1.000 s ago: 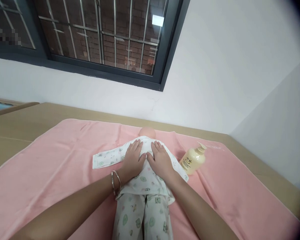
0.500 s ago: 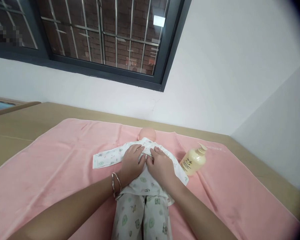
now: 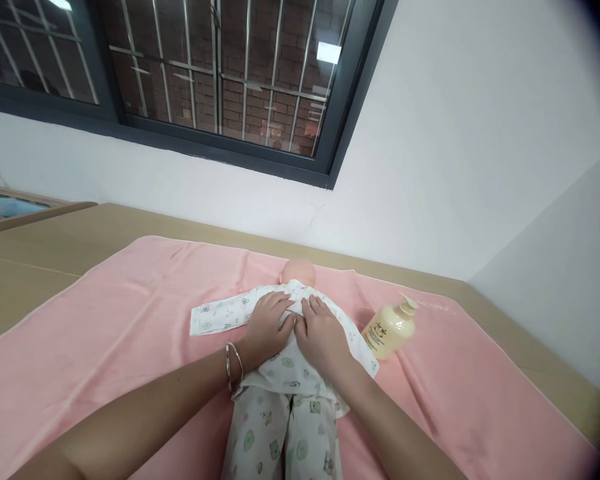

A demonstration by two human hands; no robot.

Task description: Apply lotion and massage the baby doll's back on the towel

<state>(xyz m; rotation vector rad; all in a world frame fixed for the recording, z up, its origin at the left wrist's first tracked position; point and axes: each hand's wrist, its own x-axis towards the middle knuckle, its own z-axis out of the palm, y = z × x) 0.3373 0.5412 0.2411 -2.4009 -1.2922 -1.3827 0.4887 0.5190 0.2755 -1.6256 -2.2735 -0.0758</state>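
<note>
A baby doll lies on its back or front, which I cannot tell, with its bare round head (image 3: 299, 271) at the far end. It wears a white long-sleeved top (image 3: 285, 367) and white trousers (image 3: 310, 433), both printed with small green figures. Flat on the upper body of the top rests my left hand (image 3: 270, 323), fingers stretched out. My right hand (image 3: 323, 331) lies beside it in the same way, the thumbs almost touching. Cloth under the palms is hidden. A bangle (image 3: 234, 363) circles my left wrist. Right of the doll's sleeve stands a pale yellow pump bottle (image 3: 390, 328).
Under the doll spreads a pink cloth (image 3: 130, 300) over a tan surface (image 3: 40, 247). Behind it rise a white wall (image 3: 430, 133) and a dark-framed window (image 3: 325, 170) with metal bars. Something light blue (image 3: 15, 205) shows at the far left.
The view has shifted slightly, so the window and bottle sit a little further right. Both hands remain on the doll's top, with fingers flattened slightly more.
</note>
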